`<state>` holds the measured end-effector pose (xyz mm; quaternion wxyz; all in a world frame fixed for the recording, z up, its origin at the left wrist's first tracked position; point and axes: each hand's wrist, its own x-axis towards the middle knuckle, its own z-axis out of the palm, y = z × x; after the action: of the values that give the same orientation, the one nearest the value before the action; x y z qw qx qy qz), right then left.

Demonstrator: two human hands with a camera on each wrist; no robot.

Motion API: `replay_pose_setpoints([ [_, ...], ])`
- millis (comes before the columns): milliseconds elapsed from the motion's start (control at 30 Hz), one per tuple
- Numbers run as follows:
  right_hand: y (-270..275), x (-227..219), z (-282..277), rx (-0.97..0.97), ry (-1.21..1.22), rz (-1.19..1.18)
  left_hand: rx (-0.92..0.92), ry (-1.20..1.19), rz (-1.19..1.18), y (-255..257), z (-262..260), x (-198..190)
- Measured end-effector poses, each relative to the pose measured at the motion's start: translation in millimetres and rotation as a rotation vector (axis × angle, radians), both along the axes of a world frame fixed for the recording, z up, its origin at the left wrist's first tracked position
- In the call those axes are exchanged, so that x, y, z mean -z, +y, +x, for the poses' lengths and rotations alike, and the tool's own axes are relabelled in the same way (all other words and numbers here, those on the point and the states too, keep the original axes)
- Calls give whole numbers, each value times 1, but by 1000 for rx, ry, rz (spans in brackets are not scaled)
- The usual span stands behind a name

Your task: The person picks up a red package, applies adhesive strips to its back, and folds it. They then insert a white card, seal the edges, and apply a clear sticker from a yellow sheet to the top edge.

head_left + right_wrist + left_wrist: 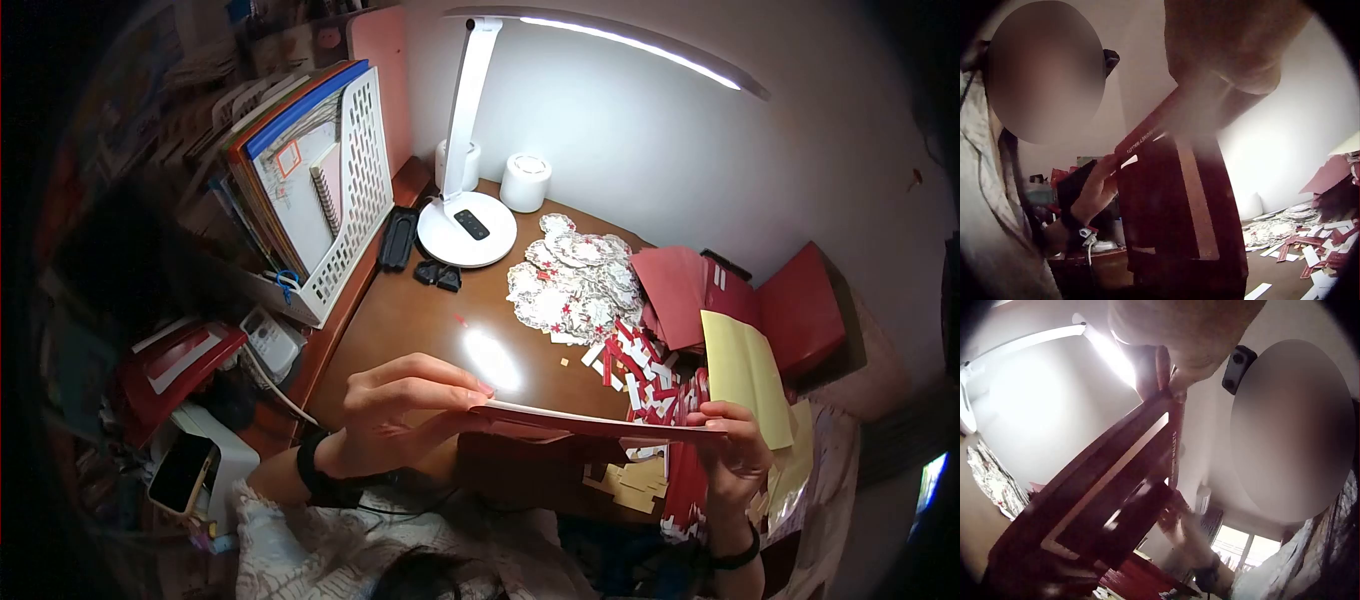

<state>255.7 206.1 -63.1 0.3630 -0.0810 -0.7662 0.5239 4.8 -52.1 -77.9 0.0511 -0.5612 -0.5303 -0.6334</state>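
Observation:
A dark red flat card sheet or folder (600,424) with cut-out slots is held up over the desk, seen edge-on in the head view. My left hand (415,410) pinches its left end between fingers and thumb. At the other end my right hand (735,450) grips the edge. In the left wrist view the red sheet (1104,487) hangs below the left hand (1179,337), its slots visible. The right wrist view shows the sheet (1166,206) under the right hand (1222,69), with small print along its top edge.
A white lamp (467,230) stands at the back beside a pile of patterned round paper pieces (575,280). Red and white strips (650,385), red cards (672,290) and yellow paper (745,375) lie at the right. A file rack (350,215) and a phone (184,474) are left.

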Motion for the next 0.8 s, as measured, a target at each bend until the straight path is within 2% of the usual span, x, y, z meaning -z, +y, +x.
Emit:
replay_pose_setpoints([
  [167, 2, -6, -1, 0, -20, 127, -33, 94, -10, -2, 1, -3],
  [300, 4, -10, 4, -18, -48, 140, -38, 108, -28, -6, 2, -5],
  [467, 8, -14, 2, -59, -209, 9, 79, 62, -96, -4, -2, -10],
  [567, 10, -25, 0, -80, -220, 118, 42, 104, -133, -6, -1, -15],
  [633, 10, -30, -1, -98, -226, 87, 21, 131, -126, -7, 1, -18],
  [700, 5, -36, -6, -90, -247, -72, 18, 170, -121, -7, 4, -23],
  [800, 9, -37, -15, -103, -218, -56, 154, 228, 4, -8, 12, -25],
])
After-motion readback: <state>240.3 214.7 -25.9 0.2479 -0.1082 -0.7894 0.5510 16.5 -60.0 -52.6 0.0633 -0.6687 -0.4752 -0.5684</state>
